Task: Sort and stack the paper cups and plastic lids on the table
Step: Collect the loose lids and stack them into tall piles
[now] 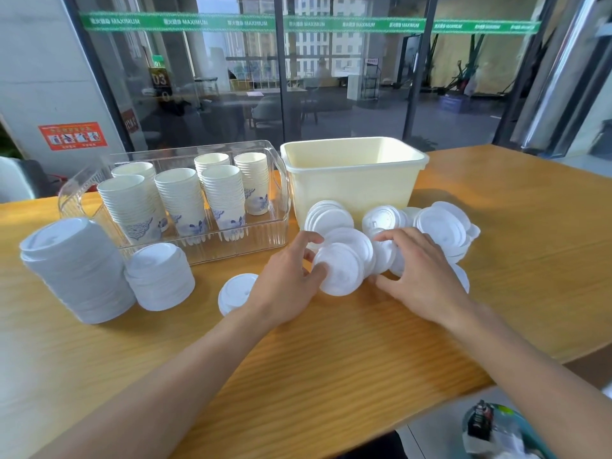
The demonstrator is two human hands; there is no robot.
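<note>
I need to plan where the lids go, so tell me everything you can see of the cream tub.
The cream tub is a rectangular bin of opaque, pale yellow plastic with rounded corners and a thick rolled rim. It stands upright on the wooden table, right of the clear cup box. Its visible inside looks empty. Loose white lids crowd against its front wall.

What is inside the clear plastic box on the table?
The clear plastic box holds six stacks of paper cups, standing upright with blue print on the lowest cups. The box floor under the stacks is hidden.
</note>
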